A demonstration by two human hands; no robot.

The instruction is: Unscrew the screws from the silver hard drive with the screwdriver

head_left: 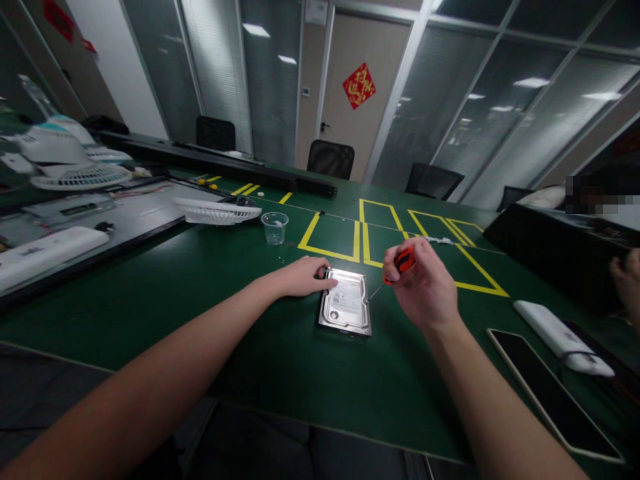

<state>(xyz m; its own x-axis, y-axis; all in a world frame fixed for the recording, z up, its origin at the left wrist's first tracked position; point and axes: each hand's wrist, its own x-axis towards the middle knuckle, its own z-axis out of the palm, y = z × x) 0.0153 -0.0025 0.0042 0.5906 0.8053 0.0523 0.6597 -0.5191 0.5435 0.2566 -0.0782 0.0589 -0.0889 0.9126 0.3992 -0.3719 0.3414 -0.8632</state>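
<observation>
A silver hard drive (351, 299) with a white label lies flat on the green table, a little below the middle of the head view. My left hand (303, 276) grips its upper left side, thumb on the top face and fingers curled at the far edge. In my right hand (424, 290) is a screwdriver (405, 260) with a red and black handle, the fingers wrapped round it. Its thin shaft slants down to the left, and the tip is at the drive's right edge. Whether the tip sits in a screw is too small to tell.
A clear plastic cup (275, 230) stands beyond my left hand, near a white fan grille (217, 211). Yellow tape rectangles (330, 255) mark the green table (280, 373). At right lie a phone (553, 393) and a white device (563, 337); another person's hand (627, 283) is at the edge.
</observation>
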